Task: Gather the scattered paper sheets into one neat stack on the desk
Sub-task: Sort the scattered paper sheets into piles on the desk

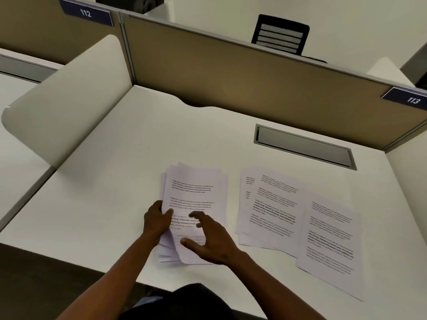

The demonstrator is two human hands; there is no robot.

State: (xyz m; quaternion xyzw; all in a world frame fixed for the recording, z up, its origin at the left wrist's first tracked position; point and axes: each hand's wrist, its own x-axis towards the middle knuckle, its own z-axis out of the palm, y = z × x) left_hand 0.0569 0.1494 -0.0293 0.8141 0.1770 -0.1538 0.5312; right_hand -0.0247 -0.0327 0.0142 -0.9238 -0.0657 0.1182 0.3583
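Observation:
A loose stack of printed paper sheets (196, 192) lies at the middle of the white desk (111, 192), its edges fanned out and uneven. My left hand (157, 221) grips the stack's left edge, thumb on top. My right hand (210, 239) rests on the stack's lower part with its fingers spread. To the right, several more printed sheets (275, 209) lie overlapping and flat. The farthest right sheet (330, 245) lies askew near the desk's front right.
A tan partition (231, 72) runs along the desk's back, with labels 112 (86, 13) and 113 (412, 100). A grey cable tray lid (302, 145) is set into the desk behind the sheets. A curved white divider (69, 107) stands at the left. A black chair (280, 34) is beyond.

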